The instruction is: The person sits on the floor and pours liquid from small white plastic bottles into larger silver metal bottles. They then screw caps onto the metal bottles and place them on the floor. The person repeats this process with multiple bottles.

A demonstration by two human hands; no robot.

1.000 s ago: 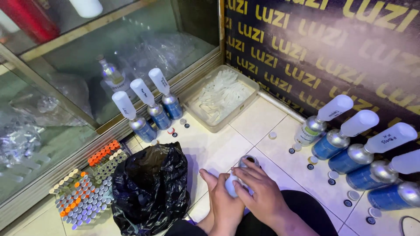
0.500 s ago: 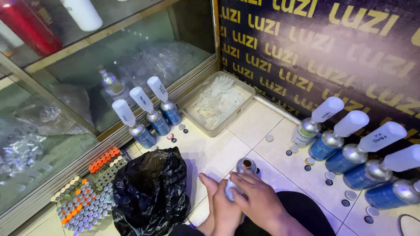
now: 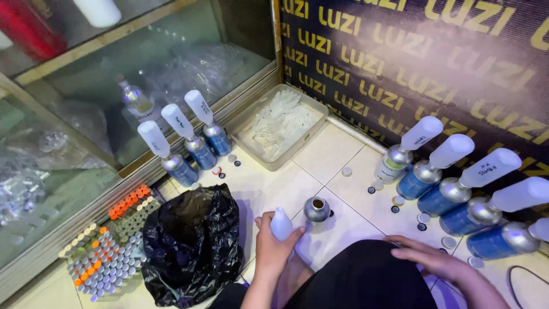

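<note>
Head view: left hand [image 3: 273,243] clamped on a small white bottle [image 3: 281,224], upright above the tiled floor [image 3: 326,154].
Smooth, rounded, plain plastic; an open silver can [image 3: 316,209] stood just beside it. Right hand [image 3: 436,260] lay flat, fingers apart.

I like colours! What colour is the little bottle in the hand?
White; the small bottle in the left hand, head view.

Bare forearms, no sleeves; black trousers [image 3: 366,277]
</note>
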